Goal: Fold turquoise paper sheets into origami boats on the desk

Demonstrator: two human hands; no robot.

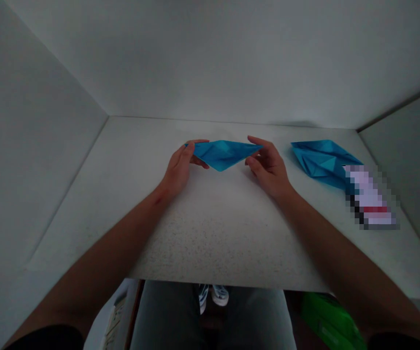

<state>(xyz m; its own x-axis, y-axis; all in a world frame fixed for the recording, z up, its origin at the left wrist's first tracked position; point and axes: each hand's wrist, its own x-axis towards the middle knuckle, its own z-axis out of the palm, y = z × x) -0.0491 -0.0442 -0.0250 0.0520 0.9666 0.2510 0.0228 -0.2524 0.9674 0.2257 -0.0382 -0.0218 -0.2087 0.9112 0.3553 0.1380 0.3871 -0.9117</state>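
Observation:
A folded blue paper piece [223, 153], long and pointed at both ends, is held just above the white table [217, 233]. My left hand [180, 167] pinches its left tip between thumb and fingers. My right hand [268, 165] pinches its right tip. The lower fold of the paper points down toward the table between the two hands.
A second folded blue paper [321, 160] lies on the table to the right. A pixelated white and red object [370, 199] partly overlaps it. White walls close in the table at the left, back and right. A green object [326, 321] sits under the table edge.

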